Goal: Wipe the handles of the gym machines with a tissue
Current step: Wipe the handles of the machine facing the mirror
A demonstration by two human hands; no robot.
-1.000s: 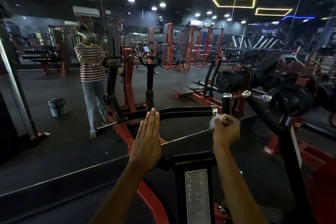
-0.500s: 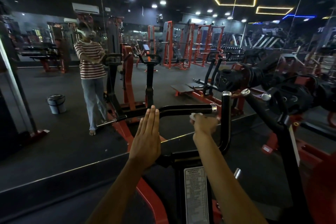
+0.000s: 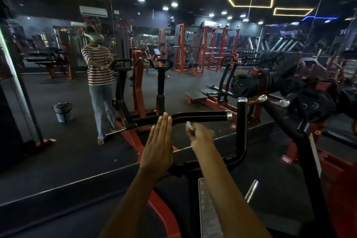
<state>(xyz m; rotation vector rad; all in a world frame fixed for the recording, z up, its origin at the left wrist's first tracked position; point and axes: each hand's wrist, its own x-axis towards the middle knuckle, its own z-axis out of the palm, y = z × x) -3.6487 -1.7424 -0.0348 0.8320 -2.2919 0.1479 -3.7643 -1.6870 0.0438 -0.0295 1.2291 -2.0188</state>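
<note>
While the right hand [image 3: 201, 135] pinches a tissue [image 3: 189, 125], seemingly under the horizontal handle [image 3: 201, 116], the flat left hand [image 3: 159, 147] holds nothing.

both bare forearms reached forward side by side, the left hand [image 3: 157, 146] held flat with its straight fingers [image 3: 163, 121] pressed together and pointing up and away, while the right hand [image 3: 201, 135] was curled, its fingers pinching a small white tissue [image 3: 189, 125] at the front.
</note>
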